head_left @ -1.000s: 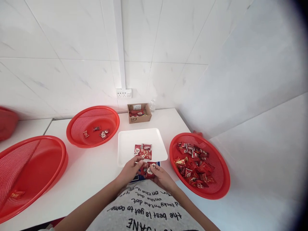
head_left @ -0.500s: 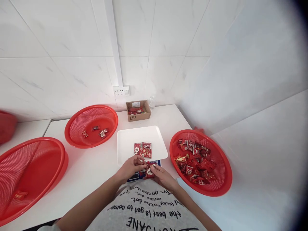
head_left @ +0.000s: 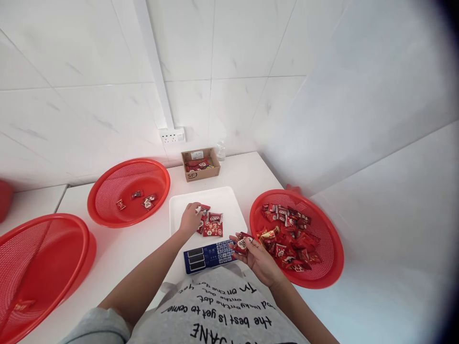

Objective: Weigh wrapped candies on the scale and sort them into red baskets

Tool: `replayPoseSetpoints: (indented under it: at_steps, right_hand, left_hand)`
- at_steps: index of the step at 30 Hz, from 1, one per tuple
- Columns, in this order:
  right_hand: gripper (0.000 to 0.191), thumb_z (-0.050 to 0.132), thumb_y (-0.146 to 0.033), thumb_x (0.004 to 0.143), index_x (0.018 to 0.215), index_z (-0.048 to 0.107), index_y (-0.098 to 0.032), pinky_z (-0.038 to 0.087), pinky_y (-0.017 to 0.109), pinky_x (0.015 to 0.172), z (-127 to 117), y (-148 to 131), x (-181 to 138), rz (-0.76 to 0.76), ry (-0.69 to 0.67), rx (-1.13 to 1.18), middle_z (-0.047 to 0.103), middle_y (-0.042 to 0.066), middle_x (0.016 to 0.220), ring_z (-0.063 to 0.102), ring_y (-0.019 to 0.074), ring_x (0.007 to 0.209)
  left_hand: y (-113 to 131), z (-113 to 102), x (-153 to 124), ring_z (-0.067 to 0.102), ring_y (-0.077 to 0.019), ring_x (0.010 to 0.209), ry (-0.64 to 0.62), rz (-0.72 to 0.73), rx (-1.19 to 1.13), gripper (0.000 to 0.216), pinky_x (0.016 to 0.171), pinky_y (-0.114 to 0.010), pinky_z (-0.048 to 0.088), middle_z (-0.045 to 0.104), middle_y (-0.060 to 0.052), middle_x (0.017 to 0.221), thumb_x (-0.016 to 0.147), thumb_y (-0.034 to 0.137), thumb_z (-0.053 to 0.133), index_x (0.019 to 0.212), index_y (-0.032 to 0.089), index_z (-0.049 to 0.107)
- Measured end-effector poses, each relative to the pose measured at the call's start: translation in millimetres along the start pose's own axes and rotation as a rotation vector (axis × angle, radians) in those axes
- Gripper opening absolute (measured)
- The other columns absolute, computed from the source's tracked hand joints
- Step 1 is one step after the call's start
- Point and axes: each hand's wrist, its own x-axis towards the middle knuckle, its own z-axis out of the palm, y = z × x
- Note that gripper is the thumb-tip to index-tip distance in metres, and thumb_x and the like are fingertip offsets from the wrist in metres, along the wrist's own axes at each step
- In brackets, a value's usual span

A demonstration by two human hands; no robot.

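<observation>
My left hand (head_left: pixel 191 219) is over the white weighing tray (head_left: pixel 229 200), its fingers closed on a small red packet (head_left: pixel 205 208). Beneath and beside it on the tray lie several red snack packets (head_left: pixel 213 228) with pale lettering. My right hand (head_left: pixel 258 258) grips another red packet (head_left: pixel 242 242) with a white patch, between the scale and the right basket. Below the tray shows the scale's blue keypad panel (head_left: pixel 210 256) with dark displays.
A red basket (head_left: pixel 337 267) heaped with red packets stands at the right. On the left are a basket (head_left: pixel 93 205) with a few packets and a nearer basket (head_left: pixel 81 222) with one. A cardboard box (head_left: pixel 202 175) of packets sits against the wall, near a power socket (head_left: pixel 172 135).
My hands, together at the keypad before, have come apart. The left has moved up over the tray with a packet; the right has moved right with its packet, uncovering the keypad.
</observation>
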Motion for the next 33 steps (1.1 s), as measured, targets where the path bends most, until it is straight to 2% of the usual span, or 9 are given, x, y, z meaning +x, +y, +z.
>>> replayPoseSetpoints:
  at_steps: [3,5,7,10,13,17,20,24,33]
  right_hand:
    - [0.035,0.062,-0.043,0.075,0.102,0.060,-0.021,0.048,0.034,0.080,-8.4,-1.4,-1.2,-0.016,0.024,-0.013,0.063,0.007,0.108,0.061,0.0192,0.095]
    - [0.034,0.062,-0.043,0.075,0.102,0.060,-0.022,0.048,0.033,0.081,-14.9,-2.8,-1.7,-0.024,0.043,-0.021,0.064,0.006,0.106,0.061,0.0188,0.094]
    - [0.034,0.062,-0.043,0.075,0.102,0.061,-0.023,0.047,0.032,0.081,-20.9,-4.8,-2.0,-0.037,0.065,-0.025,0.065,0.005,0.104,0.061,0.0183,0.094]
    - [0.034,0.064,-0.044,0.073,0.100,0.062,-0.024,0.048,0.031,0.080,-27.0,-8.6,-2.8,-0.054,0.097,-0.041,0.066,0.004,0.101,0.062,0.0182,0.094]
    - [0.036,0.065,-0.046,0.070,0.098,0.063,-0.024,0.048,0.032,0.080,-30.1,-12.7,-5.1,-0.072,0.131,-0.070,0.066,0.004,0.101,0.062,0.0190,0.094]
    - [0.035,0.067,-0.047,0.068,0.093,0.064,-0.022,0.048,0.034,0.082,-35.5,-16.1,-8.3,-0.099,0.177,-0.100,0.066,0.005,0.099,0.062,0.0199,0.093]
    - [0.038,0.068,-0.049,0.065,0.090,0.065,-0.020,0.049,0.036,0.081,-42.6,-16.1,-6.9,-0.127,0.245,-0.144,0.067,0.007,0.096,0.062,0.0210,0.092]
    - [0.039,0.068,-0.051,0.063,0.085,0.065,-0.018,0.050,0.036,0.079,-53.4,-10.8,1.4,-0.204,0.347,-0.166,0.068,0.007,0.092,0.062,0.0206,0.088]
    - [0.037,0.067,-0.051,0.061,0.080,0.063,-0.019,0.052,0.031,0.069,-67.4,8.9,16.1,-0.358,0.630,-0.186,0.066,-0.001,0.075,0.061,0.0160,0.072]
  left_hand:
    - [-3.6,5.1,-6.0,0.045,-0.0221,0.112,0.009,0.221,0.253,0.027,0.097,-0.037,0.035,0.052,-0.008,0.117,0.081,0.025,0.049,0.106,0.020,0.057]
    - [-6.1,9.4,-12.0,0.035,-0.0244,0.124,-0.055,0.365,0.433,0.039,0.102,-0.039,0.029,0.045,-0.010,0.129,0.083,0.034,0.047,0.118,0.019,0.051]
    - [-8.8,14.1,-17.4,0.022,-0.0274,0.132,-0.154,0.417,0.558,0.052,0.106,-0.044,0.022,0.033,-0.011,0.141,0.082,0.043,0.046,0.129,0.019,0.042]
    - [-13.0,19.6,-21.4,0.011,-0.0308,0.135,-0.222,0.397,0.705,0.061,0.106,-0.050,0.015,0.018,-0.010,0.148,0.082,0.051,0.041,0.136,0.023,0.032]
    - [-16.6,20.4,-21.0,0.008,-0.0321,0.135,-0.189,0.343,0.786,0.066,0.106,-0.052,0.012,0.014,-0.009,0.149,0.082,0.055,0.039,0.139,0.025,0.026]
    - [-19.5,18.1,-21.5,0.005,-0.0321,0.135,-0.110,0.335,0.822,0.065,0.106,-0.054,0.010,0.013,-0.010,0.149,0.082,0.050,0.040,0.139,0.023,0.025]
    - [-20.4,19.7,-24.3,0.005,-0.0308,0.136,-0.117,0.465,0.802,0.060,0.106,-0.053,0.009,0.013,-0.007,0.149,0.083,0.045,0.042,0.139,0.028,0.026]
    - [-21.6,25.7,-24.9,0.007,-0.0301,0.135,-0.165,0.571,0.783,0.057,0.106,-0.053,0.011,0.022,-0.006,0.147,0.083,0.051,0.040,0.136,0.030,0.031]
    - [-26.9,18.9,-22.5,0.011,-0.0297,0.135,-0.067,0.488,0.749,0.056,0.105,-0.054,0.013,0.026,-0.009,0.146,0.084,0.050,0.038,0.135,0.027,0.034]
